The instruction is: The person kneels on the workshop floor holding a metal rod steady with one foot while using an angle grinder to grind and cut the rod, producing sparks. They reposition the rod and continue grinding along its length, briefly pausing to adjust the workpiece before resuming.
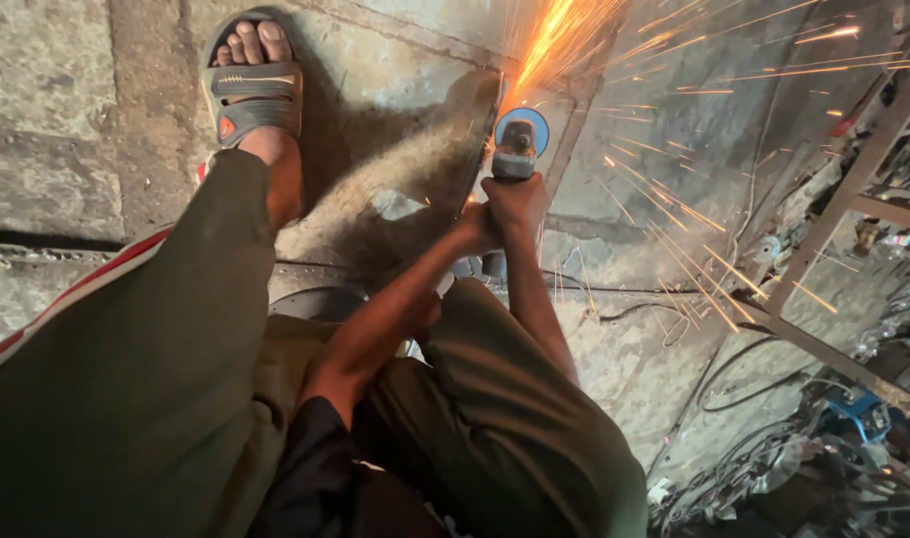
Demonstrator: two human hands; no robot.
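An angle grinder (pixel 516 149) with a blue guard is pressed against the edge of a grey metal sheet (pixel 395 199) lying on the concrete floor. Orange sparks (pixel 574 40) spray up and to the right from the contact point. My right hand (pixel 520 199) grips the grinder body from behind. My left hand (pixel 472 227) is closed on the grinder just beside the right hand. My left foot in a grey sandal (pixel 253 95) rests on the floor at the sheet's left side. My legs in olive trousers fill the lower frame.
A metal frame (pixel 833 219) of angle bars stands at the right, with scrap parts and tools piled beneath. A dark cable (pixel 744 389) runs across the floor at lower right. Rough concrete slabs (pixel 46 120) spread to the left.
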